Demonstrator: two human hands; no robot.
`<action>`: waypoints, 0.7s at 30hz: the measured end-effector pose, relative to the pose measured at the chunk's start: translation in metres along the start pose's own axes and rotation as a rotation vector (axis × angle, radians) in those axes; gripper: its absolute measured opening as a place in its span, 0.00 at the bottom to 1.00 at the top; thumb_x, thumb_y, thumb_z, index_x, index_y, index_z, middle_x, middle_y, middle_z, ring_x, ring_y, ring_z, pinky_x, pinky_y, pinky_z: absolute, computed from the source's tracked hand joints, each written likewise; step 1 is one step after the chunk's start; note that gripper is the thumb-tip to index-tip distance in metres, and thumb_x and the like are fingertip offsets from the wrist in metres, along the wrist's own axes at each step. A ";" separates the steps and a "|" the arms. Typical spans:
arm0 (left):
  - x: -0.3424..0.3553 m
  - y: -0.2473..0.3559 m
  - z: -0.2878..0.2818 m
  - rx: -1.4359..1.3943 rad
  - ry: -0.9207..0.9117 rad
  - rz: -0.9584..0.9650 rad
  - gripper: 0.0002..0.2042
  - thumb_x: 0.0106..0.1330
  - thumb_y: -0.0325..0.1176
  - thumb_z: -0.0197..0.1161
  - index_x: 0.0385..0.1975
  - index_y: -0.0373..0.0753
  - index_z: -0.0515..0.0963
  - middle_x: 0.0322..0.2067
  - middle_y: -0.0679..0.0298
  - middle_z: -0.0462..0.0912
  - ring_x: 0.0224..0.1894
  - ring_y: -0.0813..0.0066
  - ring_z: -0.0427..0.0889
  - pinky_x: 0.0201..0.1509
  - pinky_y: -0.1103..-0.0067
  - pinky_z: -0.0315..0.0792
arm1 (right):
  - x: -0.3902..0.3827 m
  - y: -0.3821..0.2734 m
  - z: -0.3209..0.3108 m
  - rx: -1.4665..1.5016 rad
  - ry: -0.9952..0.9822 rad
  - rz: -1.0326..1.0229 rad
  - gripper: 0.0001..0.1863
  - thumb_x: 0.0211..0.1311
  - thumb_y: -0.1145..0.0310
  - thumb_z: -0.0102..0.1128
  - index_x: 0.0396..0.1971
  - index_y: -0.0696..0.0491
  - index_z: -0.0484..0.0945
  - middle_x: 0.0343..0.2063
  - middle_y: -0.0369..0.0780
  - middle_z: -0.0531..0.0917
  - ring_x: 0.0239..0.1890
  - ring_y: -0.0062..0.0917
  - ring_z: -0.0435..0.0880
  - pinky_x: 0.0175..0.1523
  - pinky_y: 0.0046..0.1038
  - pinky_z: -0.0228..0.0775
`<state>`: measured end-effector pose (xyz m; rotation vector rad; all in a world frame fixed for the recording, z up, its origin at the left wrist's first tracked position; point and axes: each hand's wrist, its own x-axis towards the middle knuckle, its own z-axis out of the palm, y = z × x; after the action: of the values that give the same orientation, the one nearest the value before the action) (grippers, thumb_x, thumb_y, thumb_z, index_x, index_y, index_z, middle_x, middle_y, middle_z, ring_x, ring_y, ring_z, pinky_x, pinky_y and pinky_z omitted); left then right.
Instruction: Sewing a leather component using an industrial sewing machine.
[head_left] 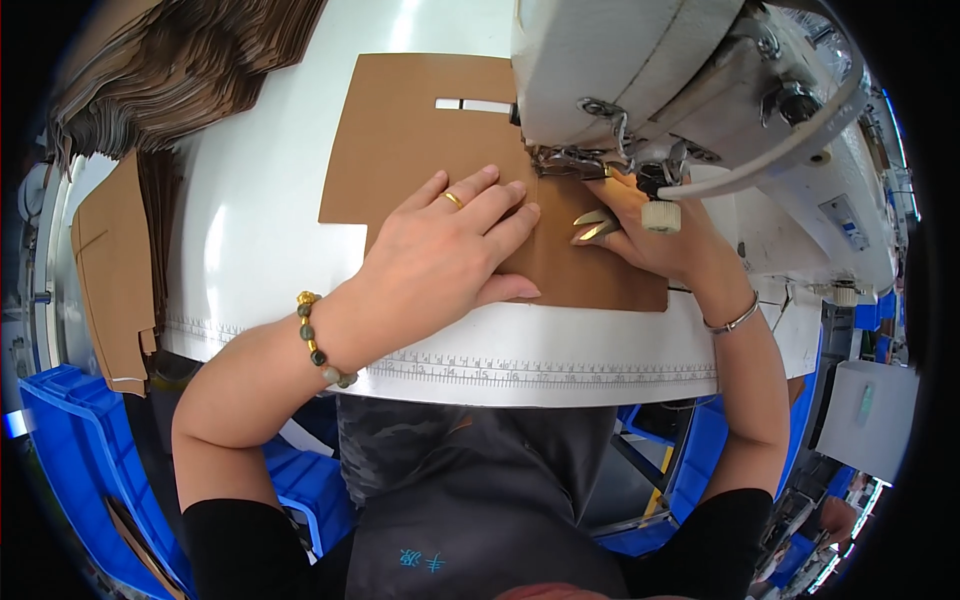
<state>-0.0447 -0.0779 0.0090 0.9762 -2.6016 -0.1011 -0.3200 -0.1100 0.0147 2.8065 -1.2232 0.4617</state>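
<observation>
A flat brown leather-like panel (400, 130) with a narrow slot near its far edge lies on the white table, partly under the head of a sewing machine (620, 60). My left hand (440, 235) rests flat on the panel, fingers spread and pointing far and right. On the panel's right part is my right hand (665, 235), its fingertips close to the presser foot (570, 160). Small metal thread snips (598, 228) are tucked in that hand, with their blades sticking out to the left. The machine head hides part of the right fingers and the panel's far right side.
A thick stack of brown pieces (190, 80) fills the far left. More brown panels (115, 270) hang over the table's left edge. A ruler strip (480, 372) runs along the near edge. Blue bins (90, 450) stand below on the left.
</observation>
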 end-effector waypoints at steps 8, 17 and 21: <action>0.000 0.001 0.000 0.008 -0.017 -0.002 0.33 0.60 0.57 0.67 0.60 0.41 0.78 0.60 0.59 0.79 0.66 0.57 0.75 0.67 0.58 0.71 | 0.001 -0.012 0.013 0.062 0.110 0.119 0.28 0.50 0.35 0.72 0.25 0.50 0.89 0.16 0.38 0.82 0.20 0.36 0.81 0.27 0.33 0.72; 0.000 0.001 0.000 0.000 -0.017 -0.005 0.33 0.60 0.57 0.66 0.60 0.40 0.77 0.60 0.59 0.78 0.67 0.57 0.74 0.68 0.58 0.71 | 0.001 -0.009 0.017 0.035 0.200 0.102 0.31 0.49 0.33 0.72 0.18 0.50 0.87 0.11 0.39 0.79 0.15 0.37 0.78 0.24 0.33 0.70; 0.000 0.001 0.000 0.010 -0.023 -0.001 0.33 0.60 0.58 0.66 0.60 0.40 0.77 0.60 0.59 0.78 0.67 0.57 0.75 0.68 0.58 0.71 | 0.000 -0.007 0.019 0.010 0.196 0.072 0.32 0.48 0.33 0.72 0.16 0.52 0.85 0.10 0.39 0.77 0.14 0.37 0.76 0.23 0.33 0.68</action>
<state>-0.0452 -0.0770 0.0095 0.9861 -2.6250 -0.1013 -0.3101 -0.1082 -0.0029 2.6554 -1.2854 0.7289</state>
